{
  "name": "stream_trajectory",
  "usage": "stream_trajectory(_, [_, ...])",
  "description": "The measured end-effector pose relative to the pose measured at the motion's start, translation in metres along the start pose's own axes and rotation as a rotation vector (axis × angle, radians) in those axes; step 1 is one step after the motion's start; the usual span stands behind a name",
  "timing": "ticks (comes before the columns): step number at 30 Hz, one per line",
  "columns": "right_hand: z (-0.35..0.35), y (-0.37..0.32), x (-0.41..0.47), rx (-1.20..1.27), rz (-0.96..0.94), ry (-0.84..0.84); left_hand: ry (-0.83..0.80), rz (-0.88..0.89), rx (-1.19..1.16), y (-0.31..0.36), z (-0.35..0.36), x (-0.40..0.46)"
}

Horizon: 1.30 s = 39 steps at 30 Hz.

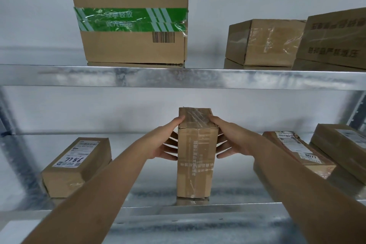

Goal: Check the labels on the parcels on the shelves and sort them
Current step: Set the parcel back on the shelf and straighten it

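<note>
A tall narrow cardboard parcel (195, 162) stands upright on the lower metal shelf (150, 190), wrapped in clear tape with printed text down its front. My left hand (165, 142) holds its left side, thumb on the top edge and fingers spread along the side. My right hand (227, 139) holds its right side the same way. No label shows on the side facing me.
On the lower shelf lie a labelled parcel marked 7786 (76, 164) at the left and two labelled parcels (297, 150) (342, 144) at the right. The upper shelf (178, 76) carries a big box with green tape (130, 18) and two brown boxes (263, 42) (334, 37).
</note>
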State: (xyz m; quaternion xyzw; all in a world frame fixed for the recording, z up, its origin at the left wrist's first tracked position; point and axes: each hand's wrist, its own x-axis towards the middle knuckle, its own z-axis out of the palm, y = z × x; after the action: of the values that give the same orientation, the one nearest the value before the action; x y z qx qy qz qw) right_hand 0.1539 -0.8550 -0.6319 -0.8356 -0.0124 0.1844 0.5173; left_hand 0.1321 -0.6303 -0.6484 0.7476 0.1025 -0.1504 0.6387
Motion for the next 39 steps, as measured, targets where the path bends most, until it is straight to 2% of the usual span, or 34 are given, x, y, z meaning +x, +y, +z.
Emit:
stream_trajectory(8, [-0.009,-0.013,0.004,0.096,0.011,-0.068,-0.098,-0.091,-0.116,0.013,-0.015,0.012])
stream_trajectory(16, [-0.007,-0.021,0.013,0.086,0.080,-0.112,-0.125,-0.105,0.024,0.030,-0.003,0.014])
stream_trajectory(39, [-0.007,-0.023,0.020,0.108,0.105,-0.157,-0.140,-0.099,0.054,0.034,-0.005,0.022])
